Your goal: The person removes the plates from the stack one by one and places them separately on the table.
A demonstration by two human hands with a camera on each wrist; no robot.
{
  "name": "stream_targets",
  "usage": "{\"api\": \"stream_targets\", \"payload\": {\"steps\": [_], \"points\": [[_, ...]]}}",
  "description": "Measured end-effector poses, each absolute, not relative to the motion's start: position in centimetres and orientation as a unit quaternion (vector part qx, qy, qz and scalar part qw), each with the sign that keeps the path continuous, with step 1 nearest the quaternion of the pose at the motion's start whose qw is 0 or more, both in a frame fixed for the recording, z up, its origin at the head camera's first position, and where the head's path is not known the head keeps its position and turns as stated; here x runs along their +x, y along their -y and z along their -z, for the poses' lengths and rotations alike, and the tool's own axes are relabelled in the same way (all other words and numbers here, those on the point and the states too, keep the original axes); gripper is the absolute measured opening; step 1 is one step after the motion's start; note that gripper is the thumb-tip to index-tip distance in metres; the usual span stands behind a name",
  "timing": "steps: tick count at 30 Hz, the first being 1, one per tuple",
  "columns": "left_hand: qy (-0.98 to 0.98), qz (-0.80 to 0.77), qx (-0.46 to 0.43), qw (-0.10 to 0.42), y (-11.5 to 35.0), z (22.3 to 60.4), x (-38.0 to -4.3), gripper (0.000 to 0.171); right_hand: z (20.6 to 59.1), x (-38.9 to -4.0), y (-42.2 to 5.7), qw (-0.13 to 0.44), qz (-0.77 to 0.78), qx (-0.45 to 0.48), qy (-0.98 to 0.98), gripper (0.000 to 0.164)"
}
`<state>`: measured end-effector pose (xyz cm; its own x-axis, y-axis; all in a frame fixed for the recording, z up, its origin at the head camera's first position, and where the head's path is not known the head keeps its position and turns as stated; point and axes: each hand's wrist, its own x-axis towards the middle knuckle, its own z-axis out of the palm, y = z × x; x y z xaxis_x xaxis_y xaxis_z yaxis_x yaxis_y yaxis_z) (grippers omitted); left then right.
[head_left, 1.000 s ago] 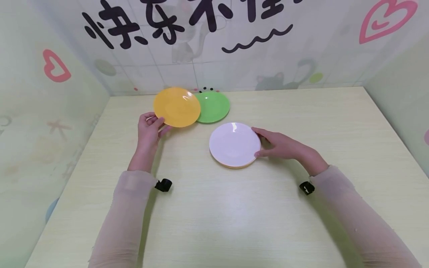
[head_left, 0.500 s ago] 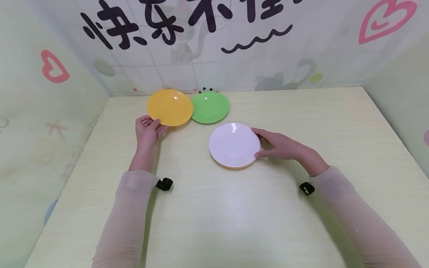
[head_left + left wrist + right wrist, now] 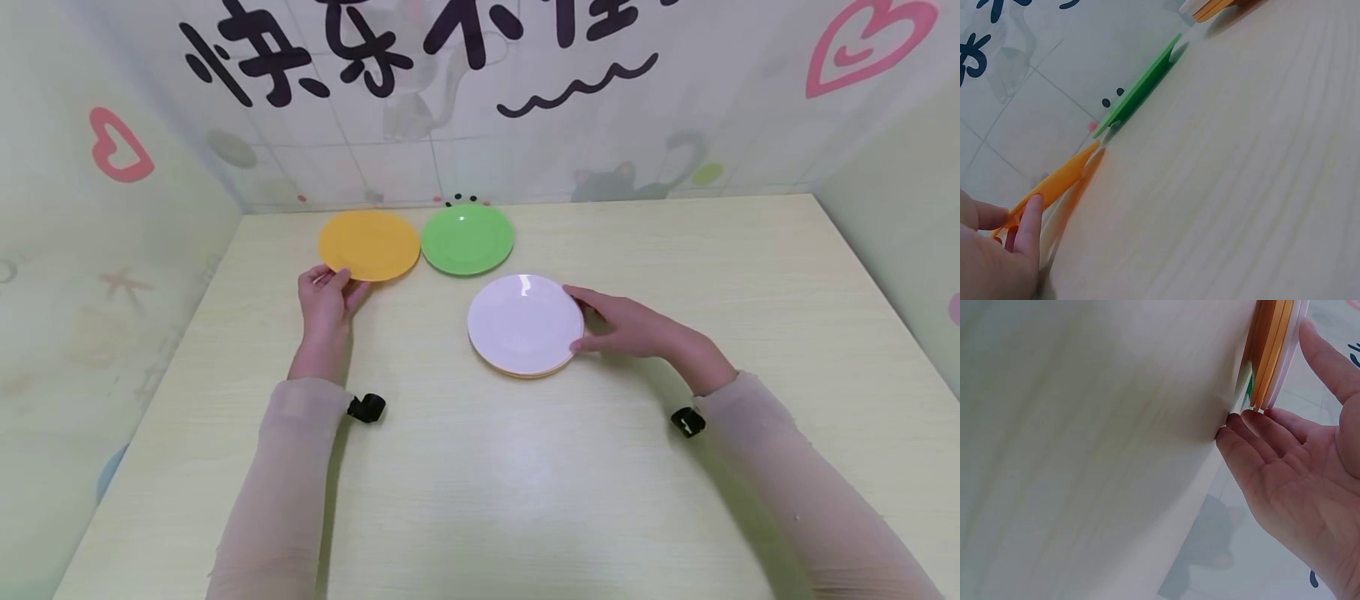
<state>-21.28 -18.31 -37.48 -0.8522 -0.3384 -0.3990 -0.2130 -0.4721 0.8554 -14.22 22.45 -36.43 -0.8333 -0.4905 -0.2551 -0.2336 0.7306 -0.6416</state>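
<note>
My left hand (image 3: 324,304) pinches the near-left rim of an orange plate (image 3: 369,246) between thumb and fingers. In the left wrist view the held side of that plate is raised a little, with a shadow beneath it. A green plate (image 3: 467,240) lies flat on the table just right of the orange one. Nearer the middle is a stack of plates, a white plate (image 3: 525,325) on top and orange plates (image 3: 1270,353) under it. My right hand (image 3: 626,325) rests against the stack's right edge, its extended fingers and thumb touching the rim.
The pale wooden table (image 3: 510,483) ends at a printed backdrop (image 3: 322,150) behind the green and orange plates. Side panels stand to the left and right. A black wrist camera (image 3: 367,408) sits at the left cuff and another black camera (image 3: 687,422) at the right cuff.
My left hand has moved the orange plate left and lowered it; it overlapped the green plate before and now lies beside it. The right hand and the stack have stayed put.
</note>
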Motion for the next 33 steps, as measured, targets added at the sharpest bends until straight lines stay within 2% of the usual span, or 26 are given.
{"api": "stream_targets", "payload": {"steps": [4,11,17,33], "points": [[0.516,0.811,0.274,0.033,18.4,37.4,-21.7,0.031,36.5,-14.2,-22.5,0.208,0.308,-0.199,-0.907,0.089],[0.537,0.797,0.278,0.003,18.3,36.9,-21.9,0.054,36.5,-14.2,-22.5,0.205,0.308,-0.202,-0.907,0.089],[0.577,0.773,0.262,-0.003,18.8,37.1,-21.8,0.067,36.6,-14.2,-22.6,0.206,0.307,-0.203,-0.907,0.089],[0.584,0.77,0.255,-0.043,19.7,36.3,-20.9,0.07,36.5,-14.3,-22.5,0.209,0.304,-0.201,-0.908,0.089]]}}
